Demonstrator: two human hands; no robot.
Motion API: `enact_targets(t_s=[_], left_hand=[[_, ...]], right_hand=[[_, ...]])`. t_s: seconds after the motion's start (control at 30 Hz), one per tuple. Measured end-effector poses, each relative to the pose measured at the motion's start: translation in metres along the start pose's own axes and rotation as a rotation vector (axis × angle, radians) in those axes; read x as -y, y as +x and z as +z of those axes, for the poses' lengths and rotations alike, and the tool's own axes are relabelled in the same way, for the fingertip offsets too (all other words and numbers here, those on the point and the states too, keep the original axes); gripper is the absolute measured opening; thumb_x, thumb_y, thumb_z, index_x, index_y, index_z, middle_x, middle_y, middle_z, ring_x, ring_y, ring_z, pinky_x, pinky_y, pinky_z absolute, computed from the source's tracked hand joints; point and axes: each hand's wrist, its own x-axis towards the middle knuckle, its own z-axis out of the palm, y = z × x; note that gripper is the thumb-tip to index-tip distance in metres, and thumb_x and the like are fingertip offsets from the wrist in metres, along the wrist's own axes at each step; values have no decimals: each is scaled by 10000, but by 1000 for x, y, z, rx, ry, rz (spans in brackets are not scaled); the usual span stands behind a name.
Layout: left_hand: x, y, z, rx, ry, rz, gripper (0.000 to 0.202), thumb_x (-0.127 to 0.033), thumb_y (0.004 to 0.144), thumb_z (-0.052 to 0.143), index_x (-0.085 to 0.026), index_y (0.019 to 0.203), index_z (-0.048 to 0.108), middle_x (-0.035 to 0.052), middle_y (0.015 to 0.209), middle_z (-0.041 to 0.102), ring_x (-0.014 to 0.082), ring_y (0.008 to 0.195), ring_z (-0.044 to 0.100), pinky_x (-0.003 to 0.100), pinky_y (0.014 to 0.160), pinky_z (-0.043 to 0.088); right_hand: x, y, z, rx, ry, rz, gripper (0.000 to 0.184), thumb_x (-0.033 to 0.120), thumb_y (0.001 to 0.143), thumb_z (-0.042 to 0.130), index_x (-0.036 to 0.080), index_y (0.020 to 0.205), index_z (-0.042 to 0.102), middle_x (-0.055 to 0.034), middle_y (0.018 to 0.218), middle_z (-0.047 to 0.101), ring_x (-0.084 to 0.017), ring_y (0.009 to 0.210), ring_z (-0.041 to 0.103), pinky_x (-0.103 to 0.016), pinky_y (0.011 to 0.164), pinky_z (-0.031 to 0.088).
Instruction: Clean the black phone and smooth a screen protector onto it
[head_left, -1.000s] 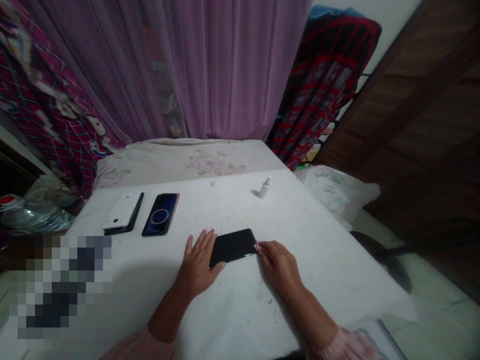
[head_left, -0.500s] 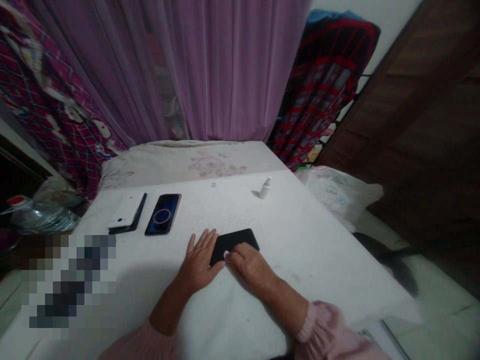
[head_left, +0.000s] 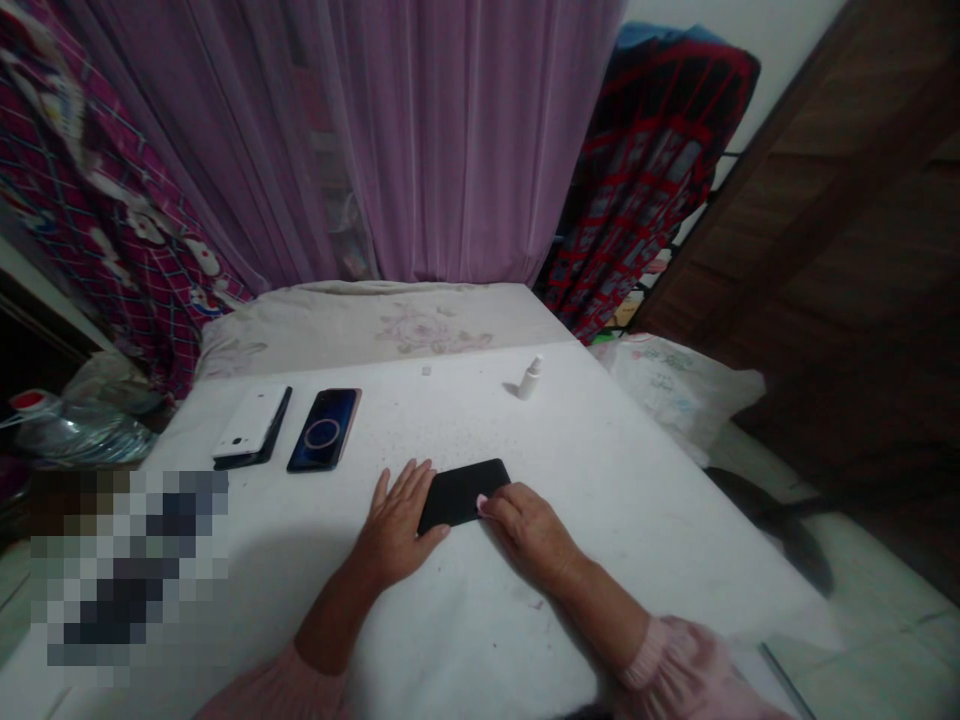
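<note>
A black smartphone (head_left: 460, 495) lies flat on the white-covered table (head_left: 600, 560), its long side tilted slightly in view. My left hand (head_left: 397, 525) rests against its left end, with the thumb over the lower corner and the fingers spread on the cloth. My right hand (head_left: 532, 528) lies on the phone's lower right edge, fingertips on the dark surface. A small pink speck (head_left: 481, 504) shows at those fingertips; I cannot tell if it is a nail or something held.
Farther left lie a white phone (head_left: 251, 421) on a dark case and a dark blue phone (head_left: 324, 430). A small white spray bottle (head_left: 529, 378) stands at the back. A pale quilt (head_left: 375, 330), purple curtain (head_left: 450, 140) and white plastic bag (head_left: 675, 390) border the table.
My right hand has swept left over the black phone from its right end, then drawn back slightly right. My left hand and the phone have stayed in place.
</note>
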Motion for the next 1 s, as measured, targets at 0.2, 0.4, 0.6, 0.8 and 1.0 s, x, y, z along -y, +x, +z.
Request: enact_targets(t_s=[0.2, 0.4, 0.6, 0.8, 1.0], left_hand=[[1, -2, 1, -33, 10, 28, 690, -449, 920, 485, -166, 1510, 269, 156, 1513, 433, 311, 1430, 343, 559, 1167, 215], [2, -1, 2, -32, 8, 25, 680, -455, 923, 478, -180, 1511, 276, 142, 1518, 431, 312, 1429, 346, 560, 1167, 218], [3, -1, 0, -17, -3, 36, 670, -449, 925, 477, -166, 1503, 290, 145, 1518, 429, 315, 1433, 336, 570, 1164, 217], [3, 0, 0, -21, 6, 43, 673, -454, 922, 478, -169, 1503, 293, 146, 1515, 435, 320, 1428, 344, 573, 1166, 209], [2, -1, 2, -29, 7, 33, 683, -454, 918, 481, -181, 1509, 276, 142, 1516, 435, 312, 1428, 347, 559, 1169, 204]], right_hand=[[10, 7, 0, 24, 84, 29, 260, 235, 1009, 437, 191, 905, 671, -60, 803, 654, -157, 722, 581, -267, 651, 481], [-18, -26, -19, -87, 124, 327, 190, 278, 972, 504, 208, 941, 677, -70, 854, 693, -182, 791, 650, -294, 709, 534], [-25, -19, -2, -115, 100, 489, 205, 315, 943, 528, 217, 912, 705, -51, 872, 744, -191, 795, 691, -310, 723, 541], [-43, 23, 14, -58, 83, 599, 149, 299, 894, 600, 223, 880, 727, -45, 842, 755, -197, 776, 703, -300, 692, 528], [-59, 43, 15, 59, 167, 508, 97, 221, 861, 654, 234, 897, 743, -41, 890, 762, -197, 829, 705, -303, 736, 527]])
